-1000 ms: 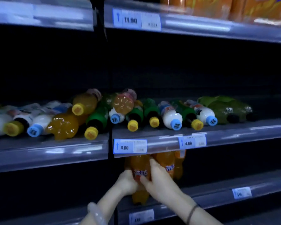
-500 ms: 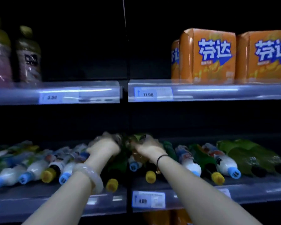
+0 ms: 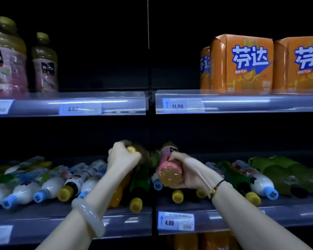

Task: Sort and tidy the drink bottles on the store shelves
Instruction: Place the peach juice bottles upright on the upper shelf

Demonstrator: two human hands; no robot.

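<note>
Many drink bottles lie jumbled on their sides on the middle shelf [image 3: 116, 219]: white ones with blue caps [image 3: 49, 188], green ones with yellow caps [image 3: 237, 179]. My left hand [image 3: 122, 157] grips the yellow-capped top of a brownish juice bottle [image 3: 140, 153], lifted above the pile. My right hand [image 3: 190, 173] holds a pink-labelled juice bottle [image 3: 168, 168] around its body, its base turned toward me. Both bottles hang above the shelf's middle, near the upright divider.
On the upper shelf [image 3: 101, 103], two pink-labelled juice bottles [image 3: 43, 64] stand at the left and orange drink packs [image 3: 242, 64] at the right. Price tags [image 3: 175, 222] line the shelf edges. Orange soda bottles [image 3: 186, 241] stand on the shelf below.
My hands left the orange bottles on the lower shelf and rose to the middle shelf. Each has since taken hold of a juice bottle and lifted it off the pile.
</note>
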